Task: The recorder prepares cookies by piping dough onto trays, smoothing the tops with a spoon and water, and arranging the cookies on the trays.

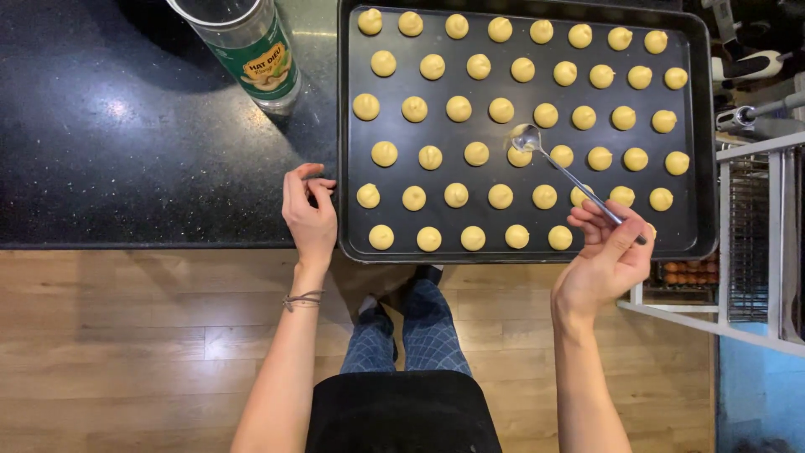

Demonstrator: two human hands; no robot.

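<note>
Seen from above: a black, speckled, glossy desk (126, 143) over pale wooden plank flooring (126, 352), with a white metal rack (755, 235) at the right edge. Resting on the desk, overhanging its front edge slightly: a dark rectangular baking tray (700, 134) with rounded corners and a raised rim, matte and smooth. Laid out across it in six rows: small round pale-yellow dough balls (459, 108), soft-looking and evenly spaced. Standing at upper left, well apart from the tray's contents: a clear jar (251, 50) with a green label, its top cut off by the frame.

Right hand (605, 252) closed around the end of a slim metal spoon (570, 176), pinched between thumb and fingers; shiny bowl of the spoon down among the dough balls in the fourth row, touching or just above one, hard to say which. Left hand (310, 210) loosely curled, holding nothing, fingertips against the tray's left rim; a thin cord bracelet (302, 299) on that wrist.

Partly hidden behind the right hand: one or two dough balls at the tray's near right corner. Dim and hard to make out: objects at top right beyond the tray, and small reddish-brown round items low in the rack.
</note>
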